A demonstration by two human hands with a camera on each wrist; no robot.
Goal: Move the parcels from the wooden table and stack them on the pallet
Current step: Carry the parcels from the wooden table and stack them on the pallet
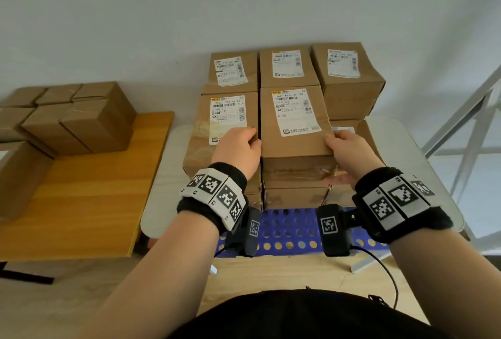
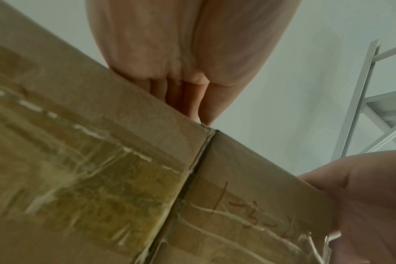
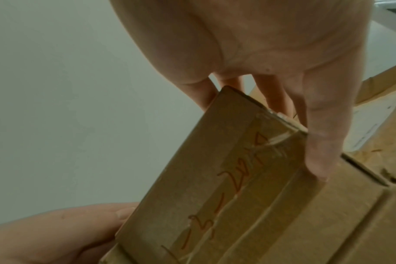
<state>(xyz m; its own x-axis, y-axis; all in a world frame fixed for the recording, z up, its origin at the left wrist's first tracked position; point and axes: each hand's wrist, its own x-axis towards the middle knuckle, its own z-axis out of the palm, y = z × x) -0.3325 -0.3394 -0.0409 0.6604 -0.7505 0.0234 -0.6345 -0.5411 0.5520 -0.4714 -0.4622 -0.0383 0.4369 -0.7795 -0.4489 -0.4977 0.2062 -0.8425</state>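
A brown labelled parcel (image 1: pixel 294 132) lies on top of the front middle column of the parcel stack on the blue perforated pallet (image 1: pixel 287 226). My left hand (image 1: pixel 242 146) grips its left side, fingers tucked into the gap beside the neighbouring parcel (image 1: pixel 222 127). My right hand (image 1: pixel 345 147) grips its right side, thumb on the top edge. Red handwriting shows on the parcel's taped near face (image 2: pixel 249 200) (image 3: pixel 215 196), with my right hand's fingers (image 3: pixel 323 142) down its right edge. More brown parcels (image 1: pixel 76 119) sit on the wooden table (image 1: pixel 81 203) at the left.
Labelled parcels (image 1: pixel 347 78) fill the back rows of the stack against the pale wall. A lower parcel (image 1: pixel 363 135) sits to the right of the held one. A grey metal frame (image 1: pixel 474 132) stands at the right. A black cable (image 1: pixel 387 276) trails from my right wrist.
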